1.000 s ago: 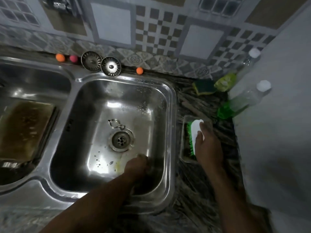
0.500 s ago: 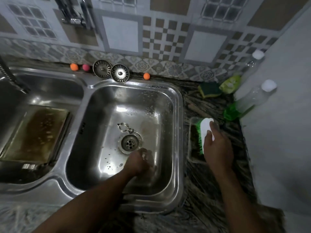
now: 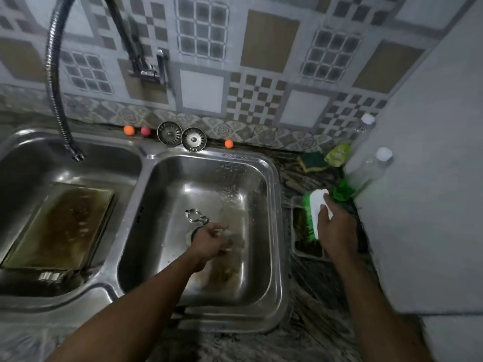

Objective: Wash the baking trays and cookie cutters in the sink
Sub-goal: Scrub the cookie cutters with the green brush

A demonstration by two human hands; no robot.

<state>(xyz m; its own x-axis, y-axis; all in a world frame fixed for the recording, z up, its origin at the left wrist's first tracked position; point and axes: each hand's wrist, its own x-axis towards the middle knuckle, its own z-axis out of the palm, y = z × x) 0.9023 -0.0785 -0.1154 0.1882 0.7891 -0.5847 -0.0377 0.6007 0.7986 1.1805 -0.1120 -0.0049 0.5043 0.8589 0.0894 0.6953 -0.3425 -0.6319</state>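
Progress: early, by the look of things. Nothing visibly clean yet.

Left basin [image 3: 31, 163]: one large baking tray [image 3: 60, 226] lies flat on the bottom, its face brown and stained, no suds. The flexible tap hose [image 3: 53, 82] ends over this basin; no water stream visible.

Right basin [image 3: 167, 184]: holds no tray. A streak of brownish residue runs down the floor towards the near wall. A small metal ring-shaped piece [image 3: 194, 215] lies just behind the drain; cannot tell whether it is a cookie cutter or a plug fitting. The left hand [image 3: 210, 242] is down in this basin beside the drain, motion-blurred, with something pale at its fingertips. Whether it holds anything cannot be told.

Worktop [image 3: 308, 296], right of the sink: a small tray [image 3: 293, 231] with dark soiling inside. The right hand [image 3: 337, 231] grips the white back of a green-bristled scrubbing brush [image 3: 317, 205], bristles down in this tray.

Behind: sponge [image 3: 312, 161], clear bottles [image 3: 371, 171] with green liquid against the wall, and two sink strainers [image 3: 170, 133] propped on the back rim.

Judgement: scrubbing of the small tray is the step in hand. Left to do: the large tray, any cutters, and rinsing of everything. No clearly identifiable cookie cutters are in view.
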